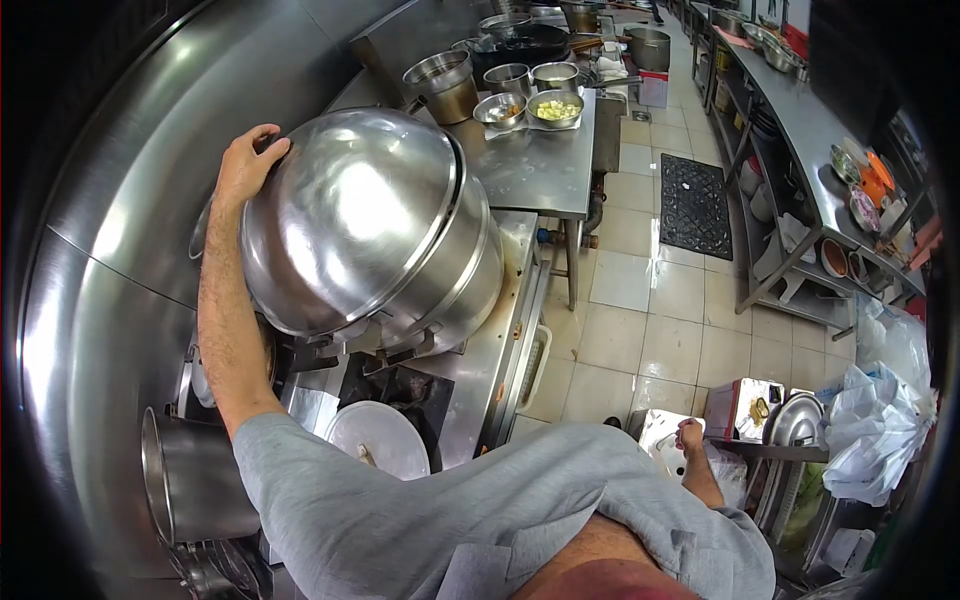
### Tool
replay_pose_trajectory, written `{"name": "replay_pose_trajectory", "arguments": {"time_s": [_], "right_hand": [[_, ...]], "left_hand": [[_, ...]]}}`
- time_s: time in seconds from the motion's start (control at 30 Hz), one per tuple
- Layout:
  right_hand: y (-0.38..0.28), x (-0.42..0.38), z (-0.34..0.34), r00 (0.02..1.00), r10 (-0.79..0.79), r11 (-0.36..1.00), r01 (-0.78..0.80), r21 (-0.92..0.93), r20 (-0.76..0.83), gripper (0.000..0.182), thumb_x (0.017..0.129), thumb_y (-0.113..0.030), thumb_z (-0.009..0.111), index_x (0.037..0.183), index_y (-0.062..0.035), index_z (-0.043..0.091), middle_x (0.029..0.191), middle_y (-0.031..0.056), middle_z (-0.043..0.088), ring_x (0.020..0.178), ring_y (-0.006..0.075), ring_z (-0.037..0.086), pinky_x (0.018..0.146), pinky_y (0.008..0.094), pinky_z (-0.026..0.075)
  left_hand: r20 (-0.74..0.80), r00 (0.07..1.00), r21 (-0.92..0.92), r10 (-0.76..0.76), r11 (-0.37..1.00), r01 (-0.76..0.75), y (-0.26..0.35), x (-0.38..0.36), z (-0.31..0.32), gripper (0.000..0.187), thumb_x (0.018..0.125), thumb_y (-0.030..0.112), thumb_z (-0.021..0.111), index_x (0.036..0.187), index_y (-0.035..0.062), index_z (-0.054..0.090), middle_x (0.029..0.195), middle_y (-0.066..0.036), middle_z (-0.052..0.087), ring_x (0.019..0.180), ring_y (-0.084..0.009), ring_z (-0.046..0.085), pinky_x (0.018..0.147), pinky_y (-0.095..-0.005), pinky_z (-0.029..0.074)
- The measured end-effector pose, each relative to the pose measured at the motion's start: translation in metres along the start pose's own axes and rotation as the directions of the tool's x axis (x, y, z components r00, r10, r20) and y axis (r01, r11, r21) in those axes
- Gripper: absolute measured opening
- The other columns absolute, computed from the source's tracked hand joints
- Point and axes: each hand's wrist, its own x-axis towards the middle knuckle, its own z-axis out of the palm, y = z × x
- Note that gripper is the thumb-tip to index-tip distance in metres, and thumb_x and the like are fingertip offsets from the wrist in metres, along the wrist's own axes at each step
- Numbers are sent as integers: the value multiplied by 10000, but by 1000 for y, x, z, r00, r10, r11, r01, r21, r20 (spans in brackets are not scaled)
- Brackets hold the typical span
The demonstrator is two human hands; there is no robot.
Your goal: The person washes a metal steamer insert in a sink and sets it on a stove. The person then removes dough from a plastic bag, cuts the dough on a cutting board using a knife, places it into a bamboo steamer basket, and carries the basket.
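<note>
My left hand (pixel 252 165) reaches out to the upper left side of a large domed metal lid (pixel 350 215). Its thumb and fingers curl at the dome's surface; whatever the fingertips grip there is hidden. The lid sits over a big metal pot (pixel 455 285), with a dark gap along part of their seam. Under the pot is a stove (pixel 490 370). My right hand (pixel 690 437) hangs low on the other side of my body, fingers curled in, nothing visible in it.
A round flat lid (pixel 378 440) lies by the burner. Beyond the pot, a steel table (pixel 540 175) carries pots and bowls of cut food. A black mat (pixel 695 205) lies on the tiled floor. Shelving (pixel 790 130) lines the right; plastic bags (pixel 880 430) are close by.
</note>
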Motion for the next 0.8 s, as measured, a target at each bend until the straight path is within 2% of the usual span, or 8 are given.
{"name": "replay_pose_trajectory", "arguments": {"time_s": [0.17, 0.33, 0.43, 0.53, 0.63, 0.67, 0.8], "right_hand": [[-1, 4, -5, 999, 28, 997, -30, -74, -24, 128, 799, -70, 380, 807, -66, 507, 573, 57, 502, 398, 145, 445, 331, 293, 342], [-2, 6, -9, 997, 76, 996, -76, -55, -19, 113, 803, -85, 390, 814, -67, 501, 574, 49, 492, 397, 147, 440, 340, 298, 349], [-6, 10, -10, 997, 80, 995, -81, -57, -9, 108, 804, -81, 392, 819, -67, 498, 560, 42, 478, 389, 143, 430, 339, 296, 344], [-10, 16, -8, 998, 62, 998, -62, -25, -7, 110, 798, -63, 391, 812, -63, 501, 547, 43, 471, 378, 139, 421, 330, 288, 330], [-12, 25, -6, 1000, 26, 1000, -26, 14, -17, 140, 787, -35, 378, 802, -29, 517, 536, 57, 481, 357, 145, 418, 306, 282, 316], [-12, 26, -5, 1000, -15, 1000, 15, -22, -10, 112, 790, -43, 381, 804, -63, 490, 555, 63, 466, 363, 151, 412, 307, 291, 307], [-9, 40, 0, 1000, -4, 1000, 5, -29, 31, 105, 804, -63, 397, 814, -52, 501, 558, 66, 476, 374, 160, 430, 316, 303, 334]], "left_hand": [[-30, 999, 57, 12, 998, -11, -6, 0, 7, 454, 776, 331, 634, 1113, 32, 585, 1075, -152, 613, 1033, -252, 565, 890, -338, 421], [-78, 997, 53, 11, 999, -7, -4, -1, 14, 446, 775, 335, 637, 1102, 35, 591, 1047, -149, 623, 1009, -251, 577, 874, -333, 427], [-42, 999, 55, -19, 998, 21, 4, -1, 17, 440, 776, 325, 634, 1100, 31, 590, 1035, -144, 627, 983, -246, 583, 868, -326, 427], [-46, 998, 49, 31, 998, -28, 3, 2, 21, 429, 774, 303, 635, 1092, 18, 591, 1022, -142, 629, 951, -232, 586, 861, -318, 425], [1, 997, -56, 79, 995, -79, -7, 8, 21, 422, 768, 280, 645, 1073, -7, 592, 1004, -139, 628, 942, -209, 576, 864, -304, 416], [-5, 994, -61, 109, 992, -109, -13, 10, 23, 422, 765, 276, 648, 1066, -14, 592, 1000, -139, 628, 943, -202, 572, 865, -300, 412], [23, 994, -60, 110, 992, -108, -12, 6, 21, 416, 762, 255, 651, 1063, -25, 587, 982, -140, 629, 928, -204, 573, 861, -294, 413]]}}
